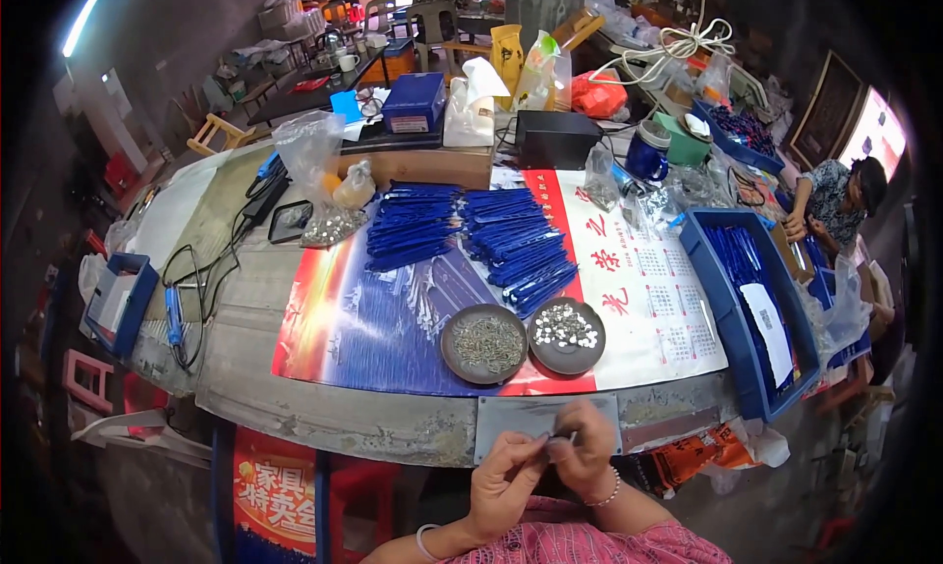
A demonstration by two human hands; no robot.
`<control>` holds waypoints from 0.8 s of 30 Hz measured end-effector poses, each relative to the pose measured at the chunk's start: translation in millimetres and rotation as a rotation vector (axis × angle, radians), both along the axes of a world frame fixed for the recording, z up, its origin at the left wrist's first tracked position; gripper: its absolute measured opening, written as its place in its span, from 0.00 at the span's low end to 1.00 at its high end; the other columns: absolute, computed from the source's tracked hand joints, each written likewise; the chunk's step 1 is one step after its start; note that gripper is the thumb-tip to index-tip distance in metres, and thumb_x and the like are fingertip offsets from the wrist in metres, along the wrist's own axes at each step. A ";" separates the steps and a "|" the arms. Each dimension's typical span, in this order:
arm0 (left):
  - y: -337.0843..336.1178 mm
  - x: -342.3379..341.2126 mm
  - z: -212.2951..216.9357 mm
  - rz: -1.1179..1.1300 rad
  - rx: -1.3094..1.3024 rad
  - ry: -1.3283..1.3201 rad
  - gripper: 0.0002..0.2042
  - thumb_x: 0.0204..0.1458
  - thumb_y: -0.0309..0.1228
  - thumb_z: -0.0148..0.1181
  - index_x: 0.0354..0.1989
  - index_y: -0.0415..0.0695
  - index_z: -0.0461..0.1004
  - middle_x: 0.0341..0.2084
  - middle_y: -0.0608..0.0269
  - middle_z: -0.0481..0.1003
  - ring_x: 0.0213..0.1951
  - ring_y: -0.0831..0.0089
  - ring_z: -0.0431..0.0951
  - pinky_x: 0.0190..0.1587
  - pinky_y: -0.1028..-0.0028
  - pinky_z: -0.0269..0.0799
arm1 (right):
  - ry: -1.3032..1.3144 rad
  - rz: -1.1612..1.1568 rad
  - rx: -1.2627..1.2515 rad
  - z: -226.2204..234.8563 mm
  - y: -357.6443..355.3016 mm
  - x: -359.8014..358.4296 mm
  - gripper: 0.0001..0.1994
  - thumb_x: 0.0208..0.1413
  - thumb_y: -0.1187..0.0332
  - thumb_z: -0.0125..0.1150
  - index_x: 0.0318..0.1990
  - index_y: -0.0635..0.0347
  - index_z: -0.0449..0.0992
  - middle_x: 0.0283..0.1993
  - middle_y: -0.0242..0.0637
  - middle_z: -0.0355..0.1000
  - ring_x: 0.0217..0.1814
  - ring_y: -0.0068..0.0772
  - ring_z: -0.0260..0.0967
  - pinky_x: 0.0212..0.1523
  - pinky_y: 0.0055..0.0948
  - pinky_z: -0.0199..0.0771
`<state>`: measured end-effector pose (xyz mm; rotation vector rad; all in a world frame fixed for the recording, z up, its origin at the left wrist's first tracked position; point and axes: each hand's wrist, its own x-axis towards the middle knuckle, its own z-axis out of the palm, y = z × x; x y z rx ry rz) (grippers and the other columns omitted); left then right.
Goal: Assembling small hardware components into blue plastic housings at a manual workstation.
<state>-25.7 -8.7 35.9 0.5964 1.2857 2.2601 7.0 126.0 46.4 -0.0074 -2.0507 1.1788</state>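
- Two bare hands meet over the near edge of the counter, in front of a pink patterned garment.
- The left grip is pinched on a small dark piece, too tiny for me to name from here.
- The right grip, blurred, curls its fingers close about that same piece; I cannot tell whether it grasps it too.
- Beneath both grips lies a flat grey plate, at the counter's edge.
- Just beyond the left grip sits a round dark dish of thin metal bits; just beyond the right grip, a second dish of small whitish pieces.
- Farther out from both grips, two piles of blue strips lie side by side on a printed poster.
- Out to the right of the right grip stands a blue bin, more blue strips and a white paper inside.
- Well to the left of the left grip rests a blue tool with a dark cable.
- Far right of both grips, another person bends over the work there.
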 end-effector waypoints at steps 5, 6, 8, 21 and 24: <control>4.3 -3.8 2.6 -0.053 0.004 -0.029 0.13 0.53 0.16 0.50 0.47 0.38 0.71 0.38 0.65 0.64 0.33 0.83 0.66 0.34 0.86 0.62 | 0.202 -0.137 -0.207 7.2 -7.0 -4.2 0.20 0.39 0.65 0.65 0.36 0.64 0.63 0.34 0.39 0.60 0.31 0.26 0.57 0.29 0.24 0.60; 3.8 -5.1 1.6 -0.053 0.009 -0.045 0.13 0.53 0.16 0.50 0.47 0.38 0.70 0.38 0.66 0.64 0.33 0.84 0.66 0.33 0.86 0.62 | 0.203 -0.141 -0.216 6.3 -7.4 -3.4 0.20 0.39 0.65 0.65 0.36 0.64 0.63 0.34 0.39 0.60 0.31 0.26 0.57 0.29 0.24 0.60; 5.7 -4.2 0.6 -0.071 0.033 -0.076 0.13 0.53 0.15 0.50 0.47 0.38 0.70 0.38 0.65 0.64 0.33 0.84 0.66 0.33 0.86 0.62 | 0.139 -0.123 0.111 4.7 -2.8 1.6 0.29 0.35 0.68 0.67 0.45 0.63 0.58 0.40 0.38 0.57 0.33 0.26 0.56 0.33 0.24 0.59; -6.0 18.3 -0.3 -0.020 0.125 -0.207 0.12 0.51 0.12 0.47 0.41 0.40 0.68 0.40 0.60 0.64 0.27 0.80 0.67 0.26 0.81 0.63 | -0.059 -0.010 0.202 13.8 1.7 24.7 0.40 0.36 0.63 0.72 0.55 0.62 0.51 0.40 0.37 0.59 0.32 0.24 0.55 0.33 0.24 0.57; -6.6 6.7 -7.9 0.006 0.155 -0.207 0.12 0.51 0.14 0.48 0.43 0.41 0.66 0.44 0.57 0.64 0.27 0.79 0.67 0.24 0.81 0.64 | -0.115 -0.146 -0.415 -10.4 7.4 12.9 0.33 0.40 0.66 0.70 0.51 0.61 0.54 0.44 0.39 0.59 0.32 0.22 0.56 0.34 0.22 0.60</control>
